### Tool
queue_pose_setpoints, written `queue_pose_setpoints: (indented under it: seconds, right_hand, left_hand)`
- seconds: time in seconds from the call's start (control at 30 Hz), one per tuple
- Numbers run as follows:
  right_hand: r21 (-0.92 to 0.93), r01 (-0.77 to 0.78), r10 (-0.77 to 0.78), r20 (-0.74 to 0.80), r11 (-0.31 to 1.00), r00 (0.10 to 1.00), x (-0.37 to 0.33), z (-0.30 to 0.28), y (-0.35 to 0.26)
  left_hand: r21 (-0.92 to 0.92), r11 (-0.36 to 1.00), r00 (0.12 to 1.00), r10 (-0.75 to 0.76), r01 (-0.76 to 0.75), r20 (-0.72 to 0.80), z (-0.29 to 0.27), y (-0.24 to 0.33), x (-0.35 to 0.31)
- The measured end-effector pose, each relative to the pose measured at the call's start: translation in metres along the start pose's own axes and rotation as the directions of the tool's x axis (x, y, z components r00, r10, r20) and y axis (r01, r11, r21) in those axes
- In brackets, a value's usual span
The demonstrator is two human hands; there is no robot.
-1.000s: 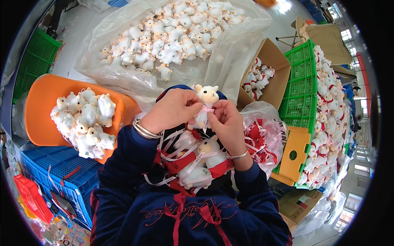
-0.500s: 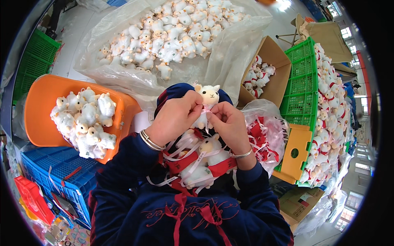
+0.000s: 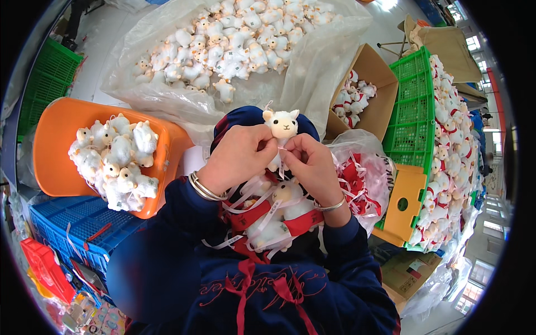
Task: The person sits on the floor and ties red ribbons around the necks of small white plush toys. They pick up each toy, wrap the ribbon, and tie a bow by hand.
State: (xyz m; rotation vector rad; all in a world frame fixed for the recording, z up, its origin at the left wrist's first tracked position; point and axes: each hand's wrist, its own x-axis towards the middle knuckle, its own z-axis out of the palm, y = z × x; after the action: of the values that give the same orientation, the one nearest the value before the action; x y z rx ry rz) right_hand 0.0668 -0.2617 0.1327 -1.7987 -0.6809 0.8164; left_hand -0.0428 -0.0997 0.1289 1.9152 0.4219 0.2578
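Note:
A small white plush sheep stands upright between my hands, its face toward me. At its neck sits a thin pink ribbon. My left hand is closed, thumb and forefinger pinching the ribbon at the sheep's left-hand side in the picture. From the other side my right hand pinches the ribbon too, close under the chin. The lower body of the sheep is partly hidden by my fingers. In my lap below lie more plush sheep with red scarves and loose printed ribbons.
On the left, an orange chair bears several plush sheep, above a blue crate. Ahead lies a plastic sheet heaped with sheep. A cardboard box, a bag of red scarves and a green crate stand right.
My hands stay at the sheep's neck with small finger movements, and the ribbon looks drawn closer there. The sheep's head has risen slightly. A dark blur now covers part of my left sleeve.

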Motion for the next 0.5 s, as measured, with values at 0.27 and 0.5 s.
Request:
queue_pose_setpoints:
  seconds: [0.27, 0.5]
  right_hand:
    - [0.292, -0.116, 0.072, 0.159, 0.949, 0.985, 0.004, -0.017, 0.011]
    - [0.166, -0.145, 0.114, 0.179, 0.976, 0.977, 0.004, -0.030, -0.003]
  left_hand:
    - [-0.286, 0.955, 0.992, -0.046, 0.079, 0.117, 0.001, -0.010, -0.012]
    - [-0.406, 0.895, 0.980, -0.129, 0.182, 0.154, 0.005, -0.005, -0.019]
